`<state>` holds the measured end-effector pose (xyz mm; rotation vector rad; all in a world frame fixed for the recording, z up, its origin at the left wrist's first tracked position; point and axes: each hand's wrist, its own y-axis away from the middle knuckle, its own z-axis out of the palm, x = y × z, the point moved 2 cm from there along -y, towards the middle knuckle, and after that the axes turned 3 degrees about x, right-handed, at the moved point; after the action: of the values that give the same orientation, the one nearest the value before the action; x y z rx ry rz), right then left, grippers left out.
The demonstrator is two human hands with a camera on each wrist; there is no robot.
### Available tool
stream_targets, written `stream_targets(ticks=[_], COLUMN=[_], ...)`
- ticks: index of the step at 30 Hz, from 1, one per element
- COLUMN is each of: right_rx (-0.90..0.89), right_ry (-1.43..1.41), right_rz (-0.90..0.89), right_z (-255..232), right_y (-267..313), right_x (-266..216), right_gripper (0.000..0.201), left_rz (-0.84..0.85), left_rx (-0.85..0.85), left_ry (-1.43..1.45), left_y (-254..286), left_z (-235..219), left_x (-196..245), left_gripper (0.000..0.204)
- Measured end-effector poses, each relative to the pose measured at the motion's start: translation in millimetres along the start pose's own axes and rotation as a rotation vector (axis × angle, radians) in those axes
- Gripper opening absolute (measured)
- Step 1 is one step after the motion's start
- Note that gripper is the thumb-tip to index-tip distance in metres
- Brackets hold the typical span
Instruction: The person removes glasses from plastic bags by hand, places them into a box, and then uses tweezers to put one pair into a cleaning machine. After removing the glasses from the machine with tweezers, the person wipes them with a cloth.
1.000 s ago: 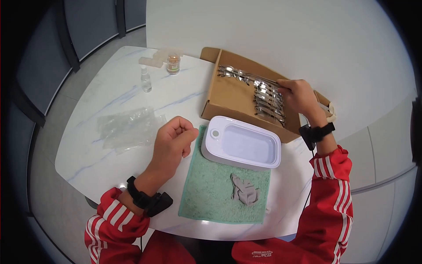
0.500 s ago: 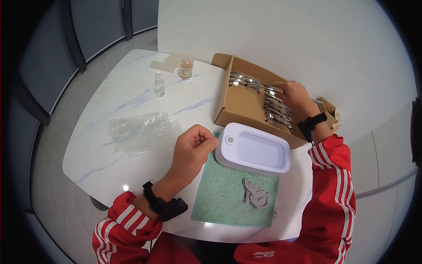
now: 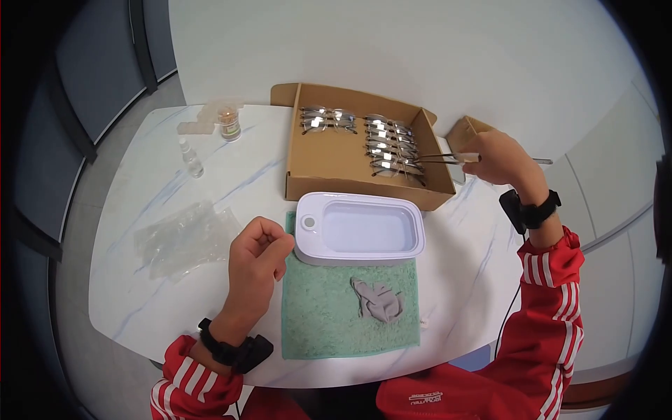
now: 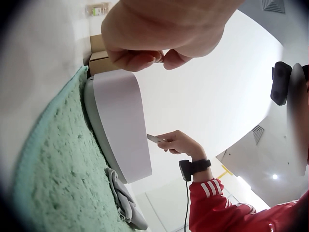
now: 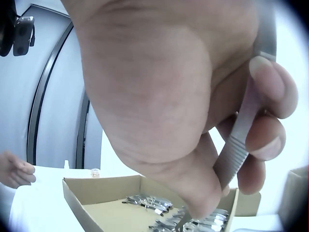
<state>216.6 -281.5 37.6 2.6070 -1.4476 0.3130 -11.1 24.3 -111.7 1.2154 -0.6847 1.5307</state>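
My right hand (image 3: 498, 157) grips a pair of metal tweezers (image 5: 236, 154) with a ridged grip. It is just beyond the right wall of the cardboard box (image 3: 371, 187), and the tweezers' prongs point left, overlapping that wall and the nearest glasses in the head view. Two groups of thin-framed eyeglasses (image 3: 392, 147) lie in the box. My left hand (image 3: 255, 259) is raised beside the left end of a white cleaning tub (image 3: 315, 245), its fingers curled and thumb against them. No object shows between its fingers. The tub holds clear liquid and sits at the back of a green towel (image 3: 315, 322).
A crumpled grey cloth (image 3: 378, 301) lies on the towel. Clear plastic bags (image 3: 185, 238) spread over the table's left side. Behind them are a small spray bottle (image 3: 191, 159) and a glass jar (image 3: 229, 124). A smaller cardboard box (image 3: 462, 133) stands behind the right hand.
My right hand, holding the tweezers, has moved from over the eyeglasses out past the box's right wall. The left hand keeps its curled pose beside the tub. The head view has shifted.
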Motion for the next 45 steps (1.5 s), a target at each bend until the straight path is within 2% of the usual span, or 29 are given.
stream_targets(ticks=[2,6,8,24,29,36,38,39,40,42,45], right_rx=[-0.085,-0.07,-0.117,-0.067,-0.022,0.005,0.076,0.157,0.151,0.096,0.108], right_ry=[0.039,0.018,0.008,0.039,0.104,0.024,-0.066,-0.127,-0.127,-0.264,-0.355], right_rz=[0.015,0.005,-0.002,0.002,-0.014,-0.077,-0.173,-0.226,-0.23,-0.091,-0.099], right_z=[8,18,19,17,35,4,-5,-15,-25,-46,-56], right_y=[3,6,3,6,-1,12,15,22,29,41,68], right_x=[4,4,2,-16,-20,-8,4,3,-1,-10,-24], right_gripper=[0.03,0.031,0.034,0.036,0.032,0.027,0.019,0.023,0.023,0.026,0.03], left_rz=[0.017,0.028,0.031,0.041,0.044,0.022,0.028,0.025,0.026,0.013,0.029], left_rx=[0.009,0.018,0.025,0.002,0.007,-0.009,-0.013,-0.011,-0.014,0.004,-0.013], left_ry=[-0.065,-0.07,-0.067,-0.094,-0.102,-0.026,-0.027,-0.025,-0.034,-0.034,-0.086], left_y=[0,0,-1,0,1,-2,-2,-2,-2,-2,-2], left_z=[3,2,1,1,3,-2,-1,-1,0,-2,0], left_x=[1,0,0,0,0,-6,-7,-6,-5,-6,-5], left_gripper=[0.011,0.011,0.011,0.011,0.011,0.011,0.011,0.011,0.011,0.011,0.012])
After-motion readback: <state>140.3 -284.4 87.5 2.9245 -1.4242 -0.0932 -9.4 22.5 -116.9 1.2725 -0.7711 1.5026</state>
